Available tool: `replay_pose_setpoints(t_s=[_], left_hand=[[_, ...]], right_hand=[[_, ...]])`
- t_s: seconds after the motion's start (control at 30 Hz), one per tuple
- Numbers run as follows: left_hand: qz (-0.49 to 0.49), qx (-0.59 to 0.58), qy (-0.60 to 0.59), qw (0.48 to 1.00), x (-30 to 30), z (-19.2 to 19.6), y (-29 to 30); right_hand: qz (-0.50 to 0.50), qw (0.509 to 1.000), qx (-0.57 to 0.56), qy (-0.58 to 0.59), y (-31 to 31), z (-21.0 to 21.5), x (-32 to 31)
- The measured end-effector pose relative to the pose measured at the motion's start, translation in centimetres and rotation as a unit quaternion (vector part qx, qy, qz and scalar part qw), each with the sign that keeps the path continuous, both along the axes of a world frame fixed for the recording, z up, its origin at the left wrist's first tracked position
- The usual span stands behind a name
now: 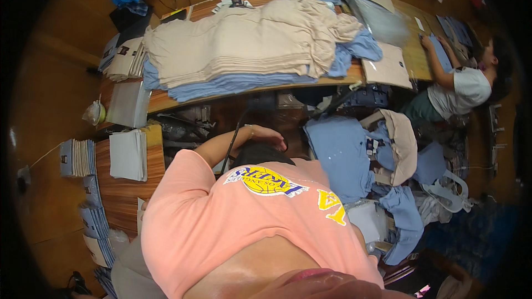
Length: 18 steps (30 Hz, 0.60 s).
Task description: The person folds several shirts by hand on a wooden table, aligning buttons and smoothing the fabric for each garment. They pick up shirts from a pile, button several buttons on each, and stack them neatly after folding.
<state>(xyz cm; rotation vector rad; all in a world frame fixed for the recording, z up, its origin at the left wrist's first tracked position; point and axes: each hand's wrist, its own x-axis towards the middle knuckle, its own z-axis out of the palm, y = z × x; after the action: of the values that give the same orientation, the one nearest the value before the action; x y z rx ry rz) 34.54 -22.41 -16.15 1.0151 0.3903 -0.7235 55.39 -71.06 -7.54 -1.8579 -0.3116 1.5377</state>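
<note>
My left hand (269,135) rests in front of my waist, palm down, with fingers stretched out together over a black cloth-like thing (262,154). Nothing shows gripped in it. A thin dark cord or strap (231,143) runs past my left forearm. My right hand cannot be made out; only a little skin shows beyond the pink shirt, beside a stack of white sheets (367,220) and a crumpled light-blue garment (407,221). To my right lie more light-blue garments (339,152), with a beige garment (400,147) over them.
A long wooden table (188,101) ahead bears a thick pile of beige shirts (233,41) over blue ones (221,87). Clear plastic bags (128,104) lie at its left end. White sheets (127,155) sit on a side table. At right, a co-worker (460,88) handles a blue garment.
</note>
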Motion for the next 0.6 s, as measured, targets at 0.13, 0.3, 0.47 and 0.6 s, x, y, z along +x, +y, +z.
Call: replay_pose_setpoints(t_s=[0.13, 0.3, 0.47, 0.6], left_hand=[[-0.03, -0.054, 0.045, 0.997, -0.6, -4.3, 3.6], [0.019, -0.049, 0.11, 0.993, 0.2, -5.3, 7.5], [0.016, 0.025, 0.221, 0.975, -0.7, -2.7, 10.3], [0.046, -0.054, 0.123, 0.99, -2.7, -3.0, 11.5]], right_hand=[[0.004, 1.0, -0.014, -0.014, 4.1, 1.6, 2.7], [0.027, 0.999, -0.022, 0.001, 9.6, 0.8, 6.4], [0.1, 0.995, 0.0, 0.029, 17.9, -2.0, 10.2], [0.165, 0.984, 0.03, 0.062, 25.5, -3.5, 9.9]])
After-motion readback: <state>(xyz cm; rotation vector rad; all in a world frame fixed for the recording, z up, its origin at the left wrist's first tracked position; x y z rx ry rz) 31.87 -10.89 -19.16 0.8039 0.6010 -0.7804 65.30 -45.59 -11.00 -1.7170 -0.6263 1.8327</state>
